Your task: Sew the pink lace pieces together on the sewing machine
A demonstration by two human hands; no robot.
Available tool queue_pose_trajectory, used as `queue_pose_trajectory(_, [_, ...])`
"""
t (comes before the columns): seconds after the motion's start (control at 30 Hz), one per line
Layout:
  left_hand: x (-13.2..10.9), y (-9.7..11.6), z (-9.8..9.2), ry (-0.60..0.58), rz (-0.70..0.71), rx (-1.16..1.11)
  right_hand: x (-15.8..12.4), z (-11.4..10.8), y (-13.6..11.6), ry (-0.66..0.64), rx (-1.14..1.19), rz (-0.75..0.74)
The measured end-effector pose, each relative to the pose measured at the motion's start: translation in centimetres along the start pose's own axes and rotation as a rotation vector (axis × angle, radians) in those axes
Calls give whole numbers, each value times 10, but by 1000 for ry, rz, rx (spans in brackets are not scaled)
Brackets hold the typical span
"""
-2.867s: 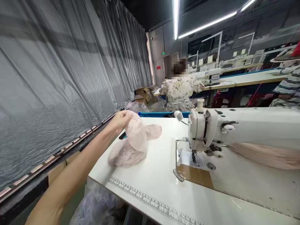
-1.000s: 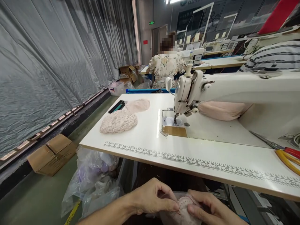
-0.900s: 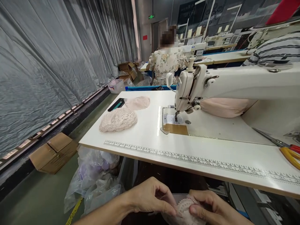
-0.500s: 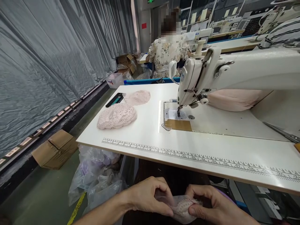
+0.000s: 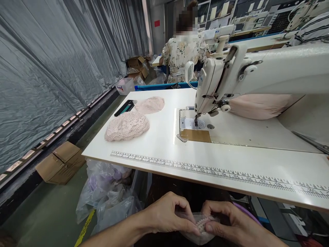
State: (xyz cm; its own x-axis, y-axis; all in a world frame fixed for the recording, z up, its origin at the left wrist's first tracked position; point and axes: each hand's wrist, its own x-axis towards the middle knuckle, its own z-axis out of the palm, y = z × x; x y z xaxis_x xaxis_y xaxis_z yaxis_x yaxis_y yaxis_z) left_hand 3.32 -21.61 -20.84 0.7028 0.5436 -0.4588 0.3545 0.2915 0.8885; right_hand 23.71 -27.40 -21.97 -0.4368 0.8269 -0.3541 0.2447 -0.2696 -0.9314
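Lace cup sits low in my view, just past the near edge of the table, held between both hands. On my feed the left hand has thumb and fingers drawn close at the cup's left side, pinching its sheer cloth. I have the right hand gripping the other side, thumb pressed over the patterned edge and fingers curled behind.

As for progress, I judge the handling to be midway: the cup is up in the fingers, well apart from the sewing machine, and nothing shows it finished. I cannot tell whether any seam on it is complete. Two more pieces lie on the table, out of the hands: a lace piece and a plain piece just behind it, beside a dark card with a green stripe.

The held cup looks thin and limp, its mesh almost see-through, with a row of small raised dots along the trim. I see the lace piece as a rounded mound with flower relief and a holed, scalloped border; the plain piece is flatter, smoother and oval. Pale pink cloth hangs in soft folds behind the machine's hard white arm.
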Motion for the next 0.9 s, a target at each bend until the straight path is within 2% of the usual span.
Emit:
queue_pose_trajectory(0.27, [-1, -1, -5, -7, 29, 77, 3, -2, -10, -11, 24, 33])
queue_pose_trajectory(0.4, [-4, -4, -13, -112, 30, 149, 0, -8, 0, -35, 85, 41])
queue_pose_trajectory(0.5, [-7, -2, -15, -141, 75, 214, -3, -13, 9, -67, 118, 30])
queue_pose_trajectory(0.6, [-8, 2, -15, -236, 160, 131, -4, -15, 12, -61, 125, 43])
queue_pose_trajectory(0.67, [-8, 3, -14, -284, 121, 113, -4, -16, 10, -63, 133, 48])
queue_pose_trajectory(0.8, [-5, -2, -6, -205, -57, 132, -5, -15, 7, -51, 164, 58])
queue_pose_trajectory(0.9, [-2, -5, -4, -158, -48, 74, -6, -15, 9, -23, 182, 75])
